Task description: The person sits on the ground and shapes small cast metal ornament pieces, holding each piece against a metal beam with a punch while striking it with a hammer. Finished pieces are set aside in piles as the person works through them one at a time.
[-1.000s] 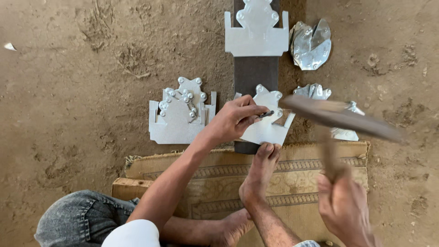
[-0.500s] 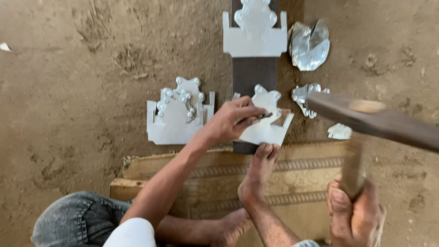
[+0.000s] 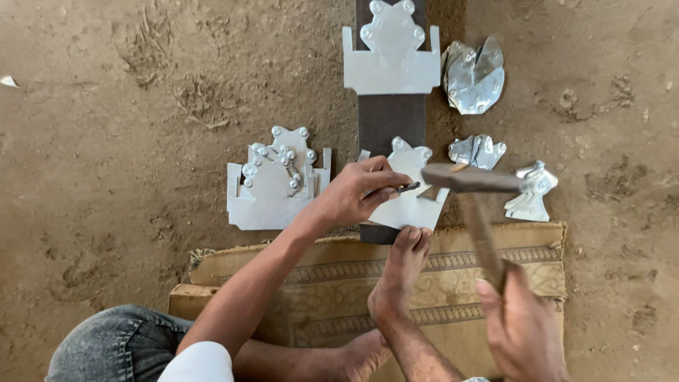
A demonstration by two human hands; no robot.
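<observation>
My left hand (image 3: 359, 192) pinches a small metal punch (image 3: 408, 187) and sets it against a shiny cut sheet-metal piece (image 3: 410, 201) that lies on a dark iron bar (image 3: 389, 120). My right hand (image 3: 520, 325) grips the wooden handle of a hammer (image 3: 472, 180). The hammer's head sits level, just right of the punch's end. My bare foot (image 3: 399, 272) presses its toes on the near edge of the piece.
A stack of similar crown-shaped metal pieces (image 3: 276, 180) lies left of the bar, another piece (image 3: 391, 53) rests on the bar's far end. Crumpled metal scraps (image 3: 474, 74) and small cut-outs (image 3: 530, 191) lie to the right. A patterned mat (image 3: 453, 283) covers a block on the dirt ground.
The hammer has swung down from a raised position at the right toward the punch. My left hand and foot have stayed put on the piece.
</observation>
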